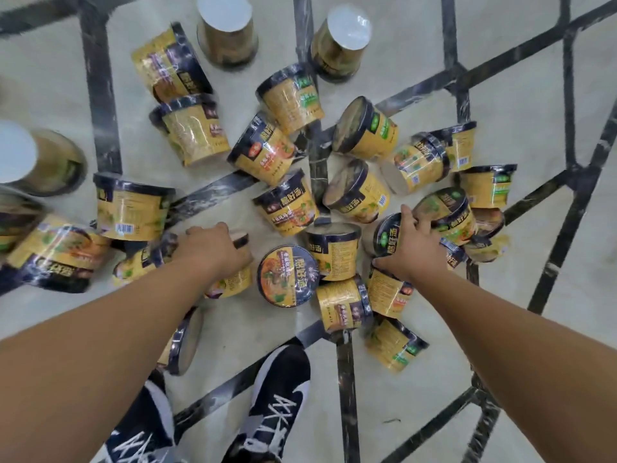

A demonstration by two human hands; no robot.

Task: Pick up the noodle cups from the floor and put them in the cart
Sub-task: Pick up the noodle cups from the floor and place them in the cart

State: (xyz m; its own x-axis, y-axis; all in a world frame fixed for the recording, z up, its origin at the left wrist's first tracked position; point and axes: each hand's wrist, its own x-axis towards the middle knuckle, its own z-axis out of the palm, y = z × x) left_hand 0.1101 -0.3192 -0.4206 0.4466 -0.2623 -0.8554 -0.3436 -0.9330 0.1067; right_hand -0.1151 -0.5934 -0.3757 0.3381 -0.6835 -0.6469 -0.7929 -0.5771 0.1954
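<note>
Noodle cups [283, 202] lie scattered over the pale floor [417, 379], most on their sides, all sealed in wrap, a few upturned at the far side. The left hand [210, 248] curls over one cup [233, 279] at near left. The right hand [414, 248] grips another cup [389, 233], fingers wrapped round its rim. Two dark shoes [267, 402] stand nearest.

Bright, even light from above. Soft short shadows under cups [290, 202] on floor [417, 396]. White glare on shiny wrap and cup bottoms. Whole picture bit blurry, more so near edges. Floor lines bend outward: wide lens.
</note>
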